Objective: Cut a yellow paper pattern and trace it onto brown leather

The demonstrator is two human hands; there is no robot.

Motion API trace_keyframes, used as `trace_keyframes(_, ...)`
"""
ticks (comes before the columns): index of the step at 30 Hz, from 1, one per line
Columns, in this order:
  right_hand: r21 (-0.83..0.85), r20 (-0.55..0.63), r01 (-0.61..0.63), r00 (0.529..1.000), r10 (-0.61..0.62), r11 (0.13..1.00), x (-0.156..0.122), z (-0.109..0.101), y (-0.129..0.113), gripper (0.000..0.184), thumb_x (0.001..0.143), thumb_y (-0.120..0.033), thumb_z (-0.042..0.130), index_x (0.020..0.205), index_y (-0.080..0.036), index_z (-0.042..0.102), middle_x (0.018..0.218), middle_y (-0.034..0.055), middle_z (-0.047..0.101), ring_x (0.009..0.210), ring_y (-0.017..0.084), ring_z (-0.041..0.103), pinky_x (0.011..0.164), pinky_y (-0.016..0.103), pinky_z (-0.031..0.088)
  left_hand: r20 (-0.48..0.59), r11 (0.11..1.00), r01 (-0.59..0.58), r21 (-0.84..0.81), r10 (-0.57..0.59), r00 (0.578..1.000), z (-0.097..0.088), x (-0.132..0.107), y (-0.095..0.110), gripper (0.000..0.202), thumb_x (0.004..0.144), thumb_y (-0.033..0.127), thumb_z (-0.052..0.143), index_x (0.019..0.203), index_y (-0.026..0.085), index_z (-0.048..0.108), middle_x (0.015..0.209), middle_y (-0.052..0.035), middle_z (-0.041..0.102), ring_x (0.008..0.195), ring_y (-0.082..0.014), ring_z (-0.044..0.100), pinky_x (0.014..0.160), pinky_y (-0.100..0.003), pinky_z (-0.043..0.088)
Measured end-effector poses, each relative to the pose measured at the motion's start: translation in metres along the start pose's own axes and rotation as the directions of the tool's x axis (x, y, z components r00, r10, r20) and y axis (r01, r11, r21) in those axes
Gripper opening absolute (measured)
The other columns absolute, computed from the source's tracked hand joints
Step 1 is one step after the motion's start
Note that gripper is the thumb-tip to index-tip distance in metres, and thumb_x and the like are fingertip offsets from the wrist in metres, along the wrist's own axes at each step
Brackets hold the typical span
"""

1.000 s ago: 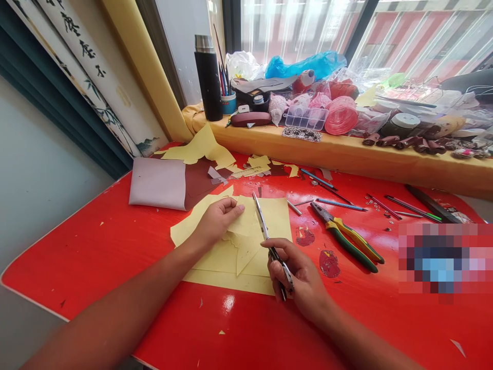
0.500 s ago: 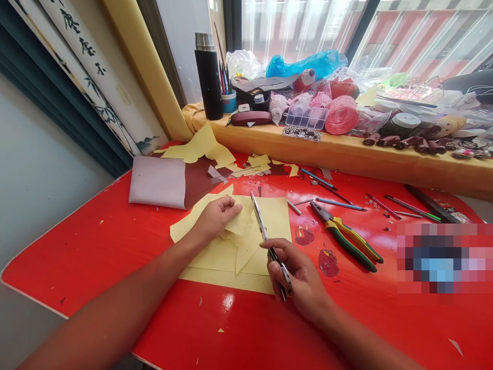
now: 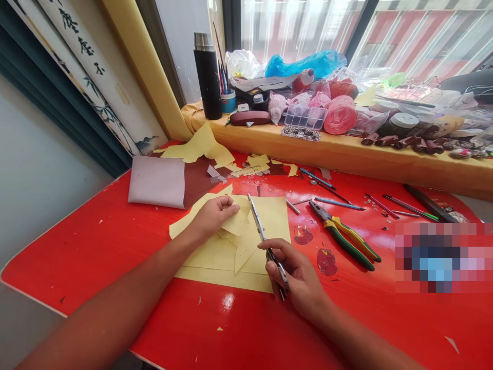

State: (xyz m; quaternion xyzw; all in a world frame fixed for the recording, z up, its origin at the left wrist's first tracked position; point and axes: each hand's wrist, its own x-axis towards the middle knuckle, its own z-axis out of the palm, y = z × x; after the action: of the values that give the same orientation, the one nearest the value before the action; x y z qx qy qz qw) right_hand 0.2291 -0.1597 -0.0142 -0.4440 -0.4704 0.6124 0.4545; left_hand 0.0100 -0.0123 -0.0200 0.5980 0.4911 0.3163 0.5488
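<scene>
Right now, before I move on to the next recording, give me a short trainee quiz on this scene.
1. Which hand holds the scissors?
2. True or false: the left hand rests on the yellow paper.
3. What colours are the handles of the pliers?

Key:
1. The right hand
2. True
3. Green and yellow
</scene>
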Motion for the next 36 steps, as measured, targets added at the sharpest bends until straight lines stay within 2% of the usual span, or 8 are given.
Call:
trace_keyframes(7,-0.010,-0.012,-0.015,1.000,0.015,1.000,-0.0013,0.0008,-0.0009,0.039,0.095,-0.057,0.076,0.115,-0.024,0.069,0.067,-0.0099,0.043,0.039,0.007,0.047,0.035,0.018,0.039,-0.003,1.000,0.003,0.020,-0.003,1.000,-0.0022,0.0006,-0.0012,0.040,0.087,0.057,0.073,0.081,0.020,0.058,0.069,0.0034,0.053,0.060,-0.0133,0.047,0.055,-0.025,0.034)
trace_keyframes(16,0.059,0.051,0.019,0.998,-0.022,0.998,-0.0001,-0.0017,-0.0015,0.045,0.097,-0.062,0.073,0.121,-0.025,0.067,0.069,-0.0099,0.043,0.043,0.007,0.047,0.038,0.017,0.042,0.027,1.000,-0.018,0.001,0.018,0.999,-0.0031,0.0007,-0.0001,0.040,0.088,0.056,0.074,0.081,0.021,0.056,0.070,0.0042,0.049,0.061,-0.0126,0.044,0.056,-0.025,0.033)
trace_keyframes(23,0.129,0.071,0.047,0.996,-0.057,0.990,0.0015,-0.0034,0.0040,0.042,0.099,-0.059,0.074,0.125,-0.027,0.068,0.071,-0.0099,0.041,0.045,0.006,0.038,0.041,0.017,0.047,0.032,1.000,-0.026,0.003,0.026,0.999,-0.0037,0.0003,0.0017,0.038,0.089,0.054,0.072,0.080,0.021,0.056,0.072,0.0036,0.052,0.063,-0.0131,0.046,0.057,-0.025,0.033)
trace_keyframes(32,0.114,0.089,0.045,0.995,-0.055,0.993,-0.0004,-0.0034,0.0029,0.040,0.099,-0.058,0.073,0.124,-0.027,0.067,0.071,-0.0094,0.043,0.045,0.006,0.042,0.042,0.017,0.045,-0.002,0.999,-0.052,0.006,0.052,0.999,-0.0052,-0.0005,0.0036,0.038,0.088,0.052,0.073,0.077,0.020,0.055,0.071,0.0046,0.048,0.063,-0.0119,0.040,0.057,-0.025,0.031)
trace_keyframes(36,0.108,0.084,0.040,0.995,-0.050,0.993,0.0012,-0.0028,0.0020,0.042,0.099,-0.059,0.073,0.124,-0.026,0.067,0.069,-0.0100,0.042,0.044,0.007,0.042,0.041,0.018,0.044,0.010,0.999,-0.048,0.019,0.047,0.999,-0.0044,-0.0004,0.0043,0.038,0.088,0.053,0.072,0.078,0.021,0.056,0.072,0.0038,0.050,0.063,-0.0127,0.043,0.058,-0.026,0.032)
